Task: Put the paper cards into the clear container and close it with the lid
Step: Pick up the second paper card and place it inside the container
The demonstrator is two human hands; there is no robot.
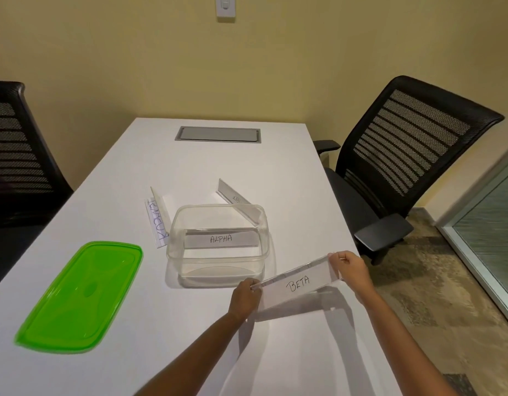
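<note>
Beta card [297,284], pinched at its short ends by left hand [245,295] and right hand [350,267], hovers near the table [189,172]'s right edge beside the clear container [218,244]; it looks light, stiff, and best held by its ends.

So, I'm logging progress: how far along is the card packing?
Done: the ALPHA card appears to be in the clear container. In hand: both hands, left and right, hold the BETA card. Left: two cards outside, green lid off.
</note>
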